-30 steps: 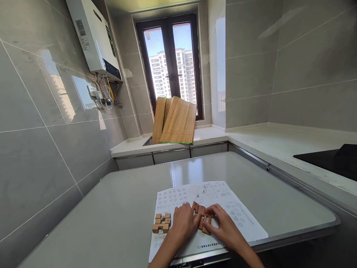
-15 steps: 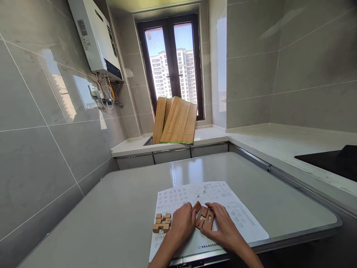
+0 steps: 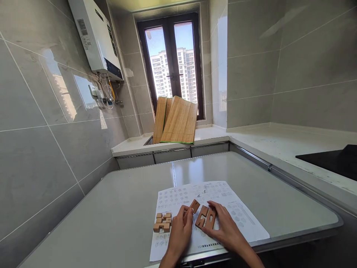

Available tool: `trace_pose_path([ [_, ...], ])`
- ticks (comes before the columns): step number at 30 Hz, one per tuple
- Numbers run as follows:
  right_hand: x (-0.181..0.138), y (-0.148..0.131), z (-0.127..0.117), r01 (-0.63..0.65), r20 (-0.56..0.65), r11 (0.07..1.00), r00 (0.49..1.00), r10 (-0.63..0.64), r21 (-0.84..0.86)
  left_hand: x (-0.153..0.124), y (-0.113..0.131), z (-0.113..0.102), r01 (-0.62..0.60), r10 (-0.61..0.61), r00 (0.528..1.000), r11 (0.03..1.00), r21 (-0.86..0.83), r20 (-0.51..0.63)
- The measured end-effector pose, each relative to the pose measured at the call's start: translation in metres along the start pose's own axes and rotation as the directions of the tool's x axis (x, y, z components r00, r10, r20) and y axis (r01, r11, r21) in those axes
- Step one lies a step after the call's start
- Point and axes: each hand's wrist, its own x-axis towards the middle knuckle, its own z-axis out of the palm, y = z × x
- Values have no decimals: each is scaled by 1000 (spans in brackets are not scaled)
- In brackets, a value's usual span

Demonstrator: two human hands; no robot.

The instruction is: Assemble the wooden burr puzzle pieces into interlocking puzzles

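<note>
My left hand (image 3: 180, 227) pinches one brown wooden puzzle piece (image 3: 195, 205) between thumb and fingers; its far end tilts up, and the hand covers the rest. Close to its right, two notched brown wooden puzzle pieces (image 3: 202, 217) stand side by side over the sheet. One has a cut-out channel, the other an oval slot. My right hand (image 3: 225, 226) grips this pair from the right, thumb at the near end and fingers at the far end. Left of my left hand, several lighter notched wooden pieces (image 3: 162, 225) sit grouped together at the sheet's left edge.
Under the hands lies a printed instruction sheet (image 3: 245, 227) with small diagrams, on a pale table (image 3: 117, 216). Beyond the table runs a white counter (image 3: 251, 143), with a folded bamboo mat (image 3: 180, 121) by the window and a black cooktop (image 3: 331, 162) at right.
My left hand has drawn its piece slightly left and away from the pair, opening a gap between them. My right hand keeps its hold nearly in place.
</note>
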Motion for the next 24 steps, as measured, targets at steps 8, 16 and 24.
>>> trace_pose_path([
  [8, -2, -2, -3, -18, -45, 995, 999, 22, 96, -25, -7, -2, 131, -129, 991, 968, -214, 23],
  [16, -2, -11, -11, -35, -141, 986, 988, 59, 164, -25, -11, -8, 141, -136, 990, 923, -357, 39],
  [24, -2, -8, -9, -41, -178, 968, 980, 87, 247, -19, -36, 2, 272, -234, 962, 756, -595, 143],
])
